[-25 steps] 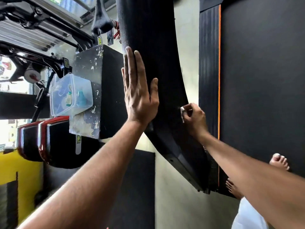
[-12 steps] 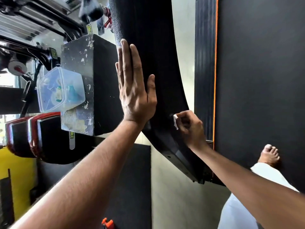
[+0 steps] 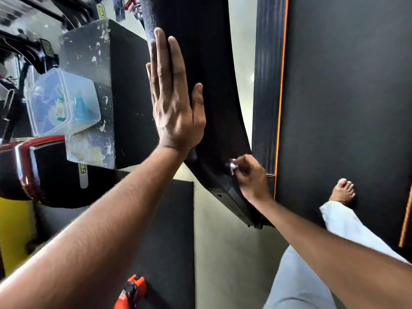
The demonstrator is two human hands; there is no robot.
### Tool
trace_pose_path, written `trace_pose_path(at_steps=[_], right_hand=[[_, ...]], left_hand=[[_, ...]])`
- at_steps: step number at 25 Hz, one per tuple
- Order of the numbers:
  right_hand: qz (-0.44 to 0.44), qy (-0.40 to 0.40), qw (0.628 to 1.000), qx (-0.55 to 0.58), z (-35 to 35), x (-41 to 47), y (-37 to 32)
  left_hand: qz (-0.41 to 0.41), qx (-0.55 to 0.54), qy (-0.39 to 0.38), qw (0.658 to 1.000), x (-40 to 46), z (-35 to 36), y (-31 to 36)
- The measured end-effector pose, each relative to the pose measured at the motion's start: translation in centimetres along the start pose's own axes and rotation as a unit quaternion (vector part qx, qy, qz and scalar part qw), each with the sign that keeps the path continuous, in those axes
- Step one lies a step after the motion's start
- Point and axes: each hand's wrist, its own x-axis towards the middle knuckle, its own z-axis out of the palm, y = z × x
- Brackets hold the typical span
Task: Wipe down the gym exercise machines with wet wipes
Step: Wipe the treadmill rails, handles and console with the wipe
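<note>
Matt, grainy black machine panel (image 3: 200, 63)

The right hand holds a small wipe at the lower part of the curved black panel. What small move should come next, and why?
Probably draw the wipe a little further down toward the panel's lower edge. The right hand pinches it against the curved black panel just above that edge, while the left hand lies flat higher up and steadies it.

Probably a gym: padded machines (image 3: 196, 74), floor mats (image 3: 345, 97)
</note>
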Motion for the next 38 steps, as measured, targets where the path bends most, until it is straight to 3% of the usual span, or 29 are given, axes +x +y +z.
trace_pose_path(at_steps=[3,6,10,12,17,21,25,27,33,38], right_hand=[[0.01,0.02,1.0,0.001,0.7,-1.3,1.4],[0.045,0.073,0.995,-0.049,0.3,7.0,1.4],[0.085,0.038,0.989,-0.118,-1.8,14.8,2.1],[0.105,0.013,0.988,-0.112,-1.8,13.4,2.2],[0.095,0.036,0.995,0.003,0.9,1.9,2.6],[0.17,0.083,0.98,0.066,1.9,0.6,-2.0],[0.044,0.106,0.989,0.091,0.9,3.0,-9.9],[0.03,0.102,0.992,0.068,0.8,2.1,-8.8],[0.251,0.1,0.961,-0.063,1.5,4.7,0.6],[0.286,0.139,0.944,-0.084,-0.3,15.2,-4.9]], left_hand=[[0.004,0.002,-0.004,1.0,0.1,-0.1,0.1],[0.005,0.007,-0.003,1.0,0.1,0.0,0.0],[0.016,0.002,0.001,1.0,-0.1,0.1,0.0],[0.011,-0.002,0.003,1.0,0.0,0.0,0.1],[0.008,-0.009,0.005,1.0,-0.1,-0.1,0.2],[0.01,-0.007,0.007,1.0,0.0,-0.1,0.0],[0.004,-0.01,-0.001,1.0,0.0,-0.1,0.1],[0.005,-0.013,0.0,1.0,0.1,-0.1,-0.1],[0.001,0.0,-0.002,1.0,-0.1,0.1,-0.4],[0.004,-0.003,0.001,1.0,0.0,0.4,-0.7]])
